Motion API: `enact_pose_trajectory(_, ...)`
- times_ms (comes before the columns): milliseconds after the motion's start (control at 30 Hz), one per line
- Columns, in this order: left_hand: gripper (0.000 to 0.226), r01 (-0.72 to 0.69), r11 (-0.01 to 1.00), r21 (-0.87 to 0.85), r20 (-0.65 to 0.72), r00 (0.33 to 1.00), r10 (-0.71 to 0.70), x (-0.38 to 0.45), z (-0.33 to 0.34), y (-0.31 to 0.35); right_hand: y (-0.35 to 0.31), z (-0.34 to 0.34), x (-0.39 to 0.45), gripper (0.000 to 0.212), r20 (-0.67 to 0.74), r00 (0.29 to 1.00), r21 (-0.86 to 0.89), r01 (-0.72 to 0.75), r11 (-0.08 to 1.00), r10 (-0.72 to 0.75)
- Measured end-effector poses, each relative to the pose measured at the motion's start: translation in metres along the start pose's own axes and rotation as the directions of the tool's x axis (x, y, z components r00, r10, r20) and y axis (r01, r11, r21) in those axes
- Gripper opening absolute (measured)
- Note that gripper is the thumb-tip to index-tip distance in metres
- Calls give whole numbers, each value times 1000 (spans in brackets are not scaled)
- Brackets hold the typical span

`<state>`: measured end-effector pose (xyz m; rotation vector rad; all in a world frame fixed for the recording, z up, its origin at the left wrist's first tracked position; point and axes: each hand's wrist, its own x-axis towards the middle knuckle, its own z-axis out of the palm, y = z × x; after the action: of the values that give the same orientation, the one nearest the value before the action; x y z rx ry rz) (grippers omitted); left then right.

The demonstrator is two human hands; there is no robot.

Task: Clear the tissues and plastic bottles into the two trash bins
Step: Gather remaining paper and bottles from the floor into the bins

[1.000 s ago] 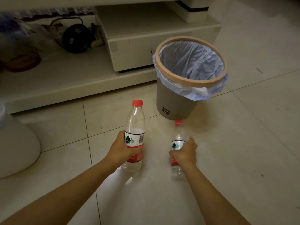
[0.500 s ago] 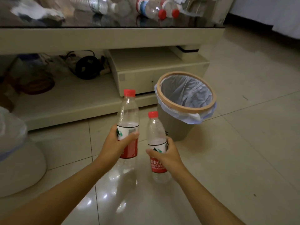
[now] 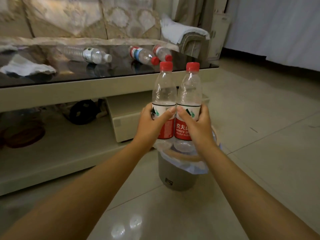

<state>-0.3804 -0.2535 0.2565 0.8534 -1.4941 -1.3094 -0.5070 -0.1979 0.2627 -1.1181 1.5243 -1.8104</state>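
Note:
My left hand (image 3: 152, 124) grips a clear red-capped bottle (image 3: 163, 94) by its red label. Beside it, touching, stands a second identical bottle (image 3: 189, 94), held upright by my right hand (image 3: 197, 127). Both bottles hang just above a grey trash bin (image 3: 176, 177) with a tan rim and a pale blue liner, partly hidden behind my hands. On the dark glass table top (image 3: 121, 73) lie a white-capped bottle (image 3: 88, 54), two red-capped bottles (image 3: 143, 55) (image 3: 161, 52) and a crumpled white tissue (image 3: 26, 67).
The cream low table has a lower shelf (image 3: 52, 153) with a black object (image 3: 83, 111), brown dishes and a drawer box (image 3: 126, 125). A patterned sofa (image 3: 86, 19) with a white cloth stands behind. Pale floor tiles (image 3: 259, 127) spread to the right.
Both hands lifted their bottles off the floor, brought them together side by side and carried them over the bin. The view tilted up to show the table top and sofa.

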Motion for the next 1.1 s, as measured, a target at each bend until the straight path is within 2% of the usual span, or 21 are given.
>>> enact_pose_trajectory(67,60,-14,1000,21,27,1000,14,15,12,-2,5,-9,18,66,-23,1000,3,11,1000,-11)
enact_pose_trajectory(200,60,-14,998,55,122,992,7,33,31,-15,28,-30,40,73,-75,997,4,-8,1000,9)
enact_pose_trajectory(267,68,17,994,104,165,986,-34,35,38,-34,47,-38,39,76,-83,996,-57,-43,997,38)
enact_pose_trajectory(400,79,56,979,196,119,990,-81,26,46,-62,85,-44,31,80,-144,979,-254,-176,951,143)
enact_pose_trajectory(467,75,62,967,248,90,992,-86,26,48,-69,94,-45,30,66,-108,985,-209,-154,966,134)
enact_pose_trajectory(567,42,95,948,304,48,992,-115,31,42,-77,94,-42,29,40,-56,995,-130,-90,987,83)
enact_pose_trajectory(667,23,66,945,320,12,997,-73,29,36,-78,90,-37,22,34,-16,1000,-224,-9,974,6)
enact_pose_trajectory(833,15,4,939,345,18,1000,-11,14,18,-72,86,-20,7,21,10,988,-417,145,897,-155)
enact_pose_trajectory(933,10,-48,909,414,76,997,18,5,-2,-71,83,-5,1,12,67,981,-501,191,844,-182)
enact_pose_trajectory(1033,9,-104,839,534,120,992,46,-1,-27,-66,73,12,-7,3,134,970,-577,243,779,-204)
enact_pose_trajectory(1100,12,-106,818,566,108,993,54,-4,-50,-60,64,27,-14,3,168,970,-601,243,761,-177)
